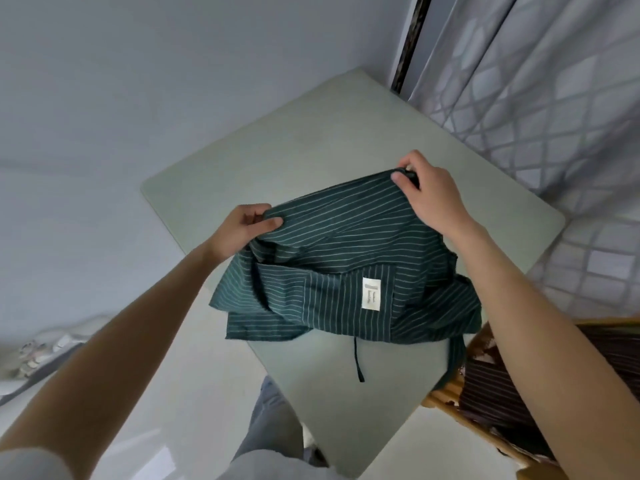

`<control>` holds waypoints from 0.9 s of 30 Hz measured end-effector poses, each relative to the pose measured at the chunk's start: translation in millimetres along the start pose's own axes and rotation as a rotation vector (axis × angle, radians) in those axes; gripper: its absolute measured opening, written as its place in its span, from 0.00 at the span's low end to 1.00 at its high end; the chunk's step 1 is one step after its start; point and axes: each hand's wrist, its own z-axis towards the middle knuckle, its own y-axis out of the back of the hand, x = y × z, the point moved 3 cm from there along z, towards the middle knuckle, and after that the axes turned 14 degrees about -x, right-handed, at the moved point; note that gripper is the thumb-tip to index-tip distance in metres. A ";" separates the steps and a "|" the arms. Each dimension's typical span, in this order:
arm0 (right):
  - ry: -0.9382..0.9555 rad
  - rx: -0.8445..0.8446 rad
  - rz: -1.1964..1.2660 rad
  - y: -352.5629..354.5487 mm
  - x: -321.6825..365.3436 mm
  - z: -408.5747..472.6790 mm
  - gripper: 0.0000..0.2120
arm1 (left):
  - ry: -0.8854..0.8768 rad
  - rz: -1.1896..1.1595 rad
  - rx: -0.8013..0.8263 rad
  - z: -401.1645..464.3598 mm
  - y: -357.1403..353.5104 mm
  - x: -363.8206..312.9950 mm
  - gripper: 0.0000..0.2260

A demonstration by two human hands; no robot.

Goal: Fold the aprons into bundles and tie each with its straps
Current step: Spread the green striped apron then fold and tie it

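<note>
A dark green apron with thin white stripes lies rumpled on a pale table, its far edge lifted off the surface by both hands. A white label sits on the cloth near the middle of the near part. A thin dark strap hangs from the near hem across the table, and a wider band of the same cloth drops over the right table edge.

The left hand is closed on the far left corner of the apron, thumb on top and fingers curled under the fabric. The right hand pinches the far right corner, thumb and fingertips closed on the hem.

Just right of the table, under the right forearm, stands a wooden basket holding a dark brown striped cloth. Grey curtains hang beyond the table at upper right, over a floor of diamond-pattern tiles. A white wall fills the left side. At lower left lies a blurred object that cannot be made out
</note>
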 end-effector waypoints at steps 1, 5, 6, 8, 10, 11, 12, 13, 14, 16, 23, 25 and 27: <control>-0.016 -0.007 0.000 -1.1 -2.2 9.1 0.11 | -0.039 0.032 -0.024 12.2 4.6 2.7 0.24; -0.183 -0.044 0.064 -17.9 -25.3 61.4 0.09 | -0.393 0.581 -0.162 97.9 31.9 -9.6 0.18; -0.216 -0.049 0.125 -20.6 -29.5 63.2 0.08 | -0.487 0.714 -0.191 107.7 35.0 -11.4 0.19; -0.303 -0.099 0.220 -32.3 -43.4 92.6 0.08 | -0.593 0.879 -0.232 159.8 44.2 -15.4 0.15; -0.341 -0.132 0.212 -47.2 -58.2 115.1 0.10 | -0.636 1.010 -0.270 201.5 41.4 -16.8 0.10; -0.345 -0.150 0.183 -54.9 -65.6 125.5 0.10 | -0.642 1.050 -0.296 220.0 38.4 -17.6 0.09; -0.337 -0.186 0.143 -61.9 -73.6 140.3 0.10 | -0.637 1.073 -0.325 241.6 33.4 -20.6 0.09; -0.323 -0.221 0.086 -69.6 -83.1 152.8 0.10 | -0.613 1.082 -0.351 260.6 26.3 -22.1 0.09; -0.283 -0.245 0.004 -74.4 -86.0 156.5 0.11 | -0.586 1.087 -0.383 264.9 20.8 -23.9 0.10; -0.224 -0.288 -0.261 -91.4 -107.4 171.7 0.12 | -0.534 1.059 -0.398 286.7 -0.7 -17.1 0.14; -0.107 0.057 -0.468 -173.0 -156.9 149.8 0.17 | -0.078 1.067 -0.043 294.0 -57.7 73.1 0.28; -0.131 0.165 -0.428 -193.9 -167.1 139.0 0.20 | 0.020 1.110 0.032 303.7 -60.1 98.4 0.33; -0.197 0.272 -0.417 -210.8 -178.7 130.5 0.25 | 0.029 1.151 0.075 313.8 -62.3 113.3 0.35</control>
